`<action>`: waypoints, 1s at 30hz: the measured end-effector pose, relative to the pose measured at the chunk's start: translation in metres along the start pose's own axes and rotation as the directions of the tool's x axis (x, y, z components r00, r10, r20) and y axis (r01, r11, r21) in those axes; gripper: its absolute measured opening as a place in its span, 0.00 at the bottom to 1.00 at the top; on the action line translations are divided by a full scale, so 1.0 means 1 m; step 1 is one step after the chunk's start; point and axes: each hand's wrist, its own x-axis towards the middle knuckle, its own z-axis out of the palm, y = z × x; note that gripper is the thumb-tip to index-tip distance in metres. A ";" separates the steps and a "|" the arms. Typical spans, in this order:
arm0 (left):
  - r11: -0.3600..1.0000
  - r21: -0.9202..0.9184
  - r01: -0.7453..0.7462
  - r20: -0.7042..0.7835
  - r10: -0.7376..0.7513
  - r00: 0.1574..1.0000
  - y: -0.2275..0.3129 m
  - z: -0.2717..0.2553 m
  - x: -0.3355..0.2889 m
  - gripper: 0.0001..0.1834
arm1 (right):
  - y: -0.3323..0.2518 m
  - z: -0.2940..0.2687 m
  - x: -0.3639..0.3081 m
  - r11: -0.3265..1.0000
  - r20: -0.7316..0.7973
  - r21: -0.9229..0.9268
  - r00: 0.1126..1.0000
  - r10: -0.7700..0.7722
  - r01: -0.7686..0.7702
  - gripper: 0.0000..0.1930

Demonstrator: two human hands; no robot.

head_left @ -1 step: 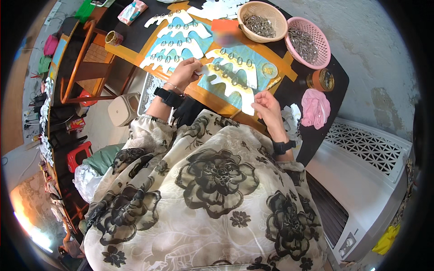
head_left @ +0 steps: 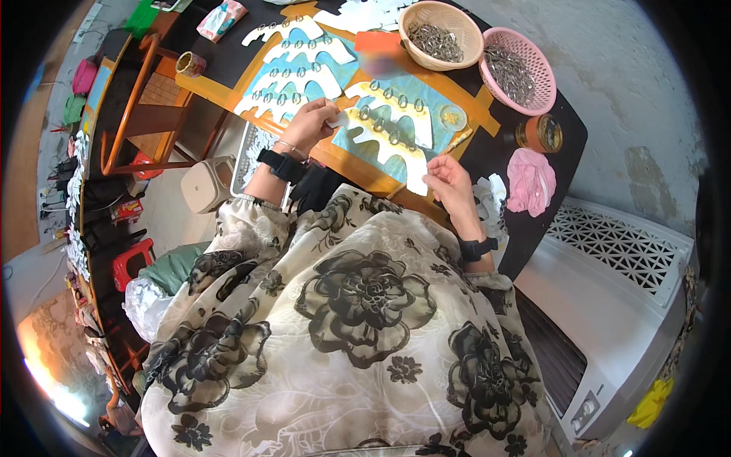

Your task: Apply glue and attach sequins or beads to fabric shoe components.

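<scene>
- Nothing is shifting since the earlier frame; both hands are staying put.
- Left hand fingers are pinching a white scalloped piece at the tabletop centre.
- Right hand is curling; its grip I cannot tell.
- Several ringed strips are lying finished; the beige basket is holding plenty more rings.
</scene>
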 end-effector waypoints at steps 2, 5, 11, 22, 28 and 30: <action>0.999 -0.035 -0.013 -0.027 0.012 1.000 -0.014 -0.011 0.005 0.05 | 0.018 0.000 0.005 0.991 0.015 -0.068 0.993 -0.114 0.114 0.08; 0.997 0.039 0.071 0.006 -0.071 0.997 -0.037 -0.017 0.014 0.04 | 0.055 -0.008 0.015 0.952 0.039 -0.254 0.985 -0.167 0.172 0.06; 0.992 -0.018 0.124 -0.069 -0.125 0.990 -0.072 -0.034 0.012 0.03 | 0.058 -0.018 0.010 0.943 -0.005 -0.320 0.995 -0.098 0.092 0.07; 0.997 0.075 0.021 -0.053 -0.017 0.998 -0.072 -0.038 -0.008 0.04 | 0.042 0.016 0.028 0.957 0.112 -0.187 0.973 -0.204 0.222 0.10; 0.997 0.076 -0.005 -0.075 0.011 0.997 -0.072 -0.040 -0.013 0.05 | 0.016 0.080 0.097 0.825 0.246 -0.389 0.909 -0.337 0.411 0.12; 0.998 0.054 -0.027 -0.081 0.031 0.996 -0.080 -0.049 -0.008 0.05 | 0.018 0.099 0.116 0.854 0.309 -0.360 0.911 -0.272 0.376 0.11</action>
